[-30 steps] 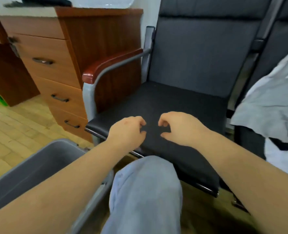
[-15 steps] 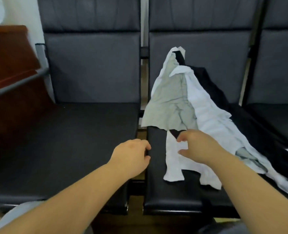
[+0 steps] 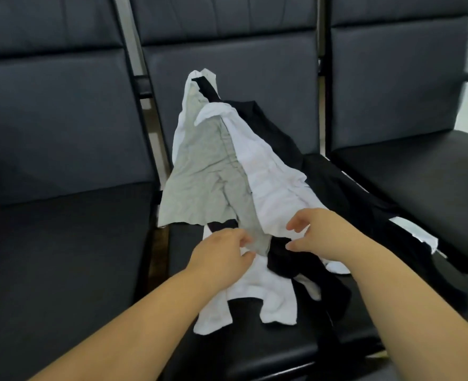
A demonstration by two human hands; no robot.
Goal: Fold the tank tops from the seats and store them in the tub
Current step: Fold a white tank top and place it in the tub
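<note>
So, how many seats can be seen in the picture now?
3: the left seat, bare; the middle seat, which bears the pile of tank tops; the right seat, bare where it shows. More seats may lie outside the frame.

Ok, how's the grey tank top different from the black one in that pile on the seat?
The grey tank top is light and lies on top on the pile's left side, mostly exposed; the black tank top is dark and partly buried under white cloth on the right. The grey one's lower end reaches the left hand; the black one trails off toward the next seat. Both are crumpled and unfolded.
</note>
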